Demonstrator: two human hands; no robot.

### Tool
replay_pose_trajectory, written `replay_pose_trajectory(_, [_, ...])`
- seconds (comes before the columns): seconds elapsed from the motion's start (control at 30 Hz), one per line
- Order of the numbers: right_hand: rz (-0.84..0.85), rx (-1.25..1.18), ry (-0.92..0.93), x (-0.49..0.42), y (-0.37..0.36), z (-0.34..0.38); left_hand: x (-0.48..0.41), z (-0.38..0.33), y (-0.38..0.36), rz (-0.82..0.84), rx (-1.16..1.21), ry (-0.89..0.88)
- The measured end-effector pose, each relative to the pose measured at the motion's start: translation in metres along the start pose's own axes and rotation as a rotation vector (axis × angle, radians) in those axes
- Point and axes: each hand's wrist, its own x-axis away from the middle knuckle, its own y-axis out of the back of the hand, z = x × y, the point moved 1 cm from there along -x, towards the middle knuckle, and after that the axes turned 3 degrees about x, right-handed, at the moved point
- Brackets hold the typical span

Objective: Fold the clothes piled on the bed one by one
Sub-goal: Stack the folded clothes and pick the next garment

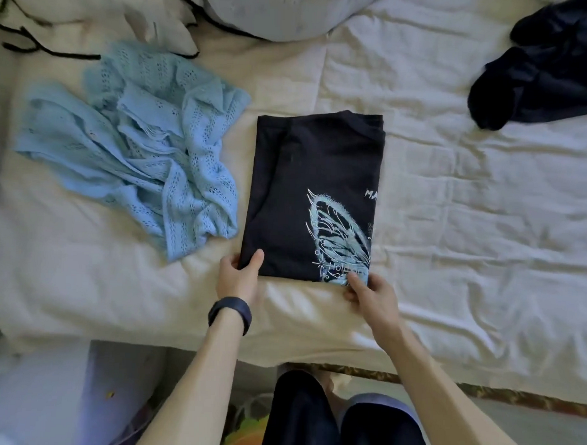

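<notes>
Black T-shirt: folded to a tall rectangle, flat on the bed, about mid-frame, short edge toward the person.

Left hand: grasping the near left corner of the T-shirt; thumb on top of the cloth, fingers tucked under the edge. Dark wristband on that wrist.

Right hand: grasping the near right corner; thumb pressed on the pale blue butterfly print, fingers curled below the hem. Both forearms bare, reaching in from the lower edge of the frame.

Print on the right half of the folded face, cut off at the right fold; white lettering partly legible above and below it.

Light blue knit garment: crumpled, unfolded, just left of the T-shirt, not touching it as far as visible.

Dark navy garment: bunched at the far right corner of the bed, well apart from the T-shirt.

Grey pillow at the far edge, black cord trailing at far left. Sheet cream-white, heavily creased.

Dark-trousered knees at the near bed edge.
</notes>
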Motion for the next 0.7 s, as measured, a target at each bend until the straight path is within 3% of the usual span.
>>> replay_pose_trajectory(0.13, [0.016, -0.1, 0.055, 0.001, 0.006, -0.002, -0.009, 0.01, 0.014, 0.168, 0.193, 0.032])
replay_pose_trajectory(0.27, [0.007, -0.114, 0.143, 0.012, 0.017, -0.011, 0.008, 0.026, 0.018, 0.201, 0.386, -0.022])
replay_pose_trajectory(0.37, [-0.028, -0.133, 0.158, 0.027, 0.031, -0.02, 0.036, 0.044, 0.014, 0.085, 0.216, -0.115])
replay_pose_trajectory(0.47, [-0.057, -0.123, 0.148, 0.052, 0.046, -0.038, 0.071, 0.068, 0.012, 0.012, 0.235, -0.101])
replay_pose_trajectory(0.6, [-0.097, -0.064, 0.137, 0.101, 0.065, -0.08, 0.122, 0.108, 0.028, 0.012, 0.293, -0.089])
replay_pose_trajectory(0.7, [-0.125, -0.027, 0.108, 0.143, 0.076, -0.116, 0.158, 0.139, 0.047, 0.038, 0.187, -0.129])
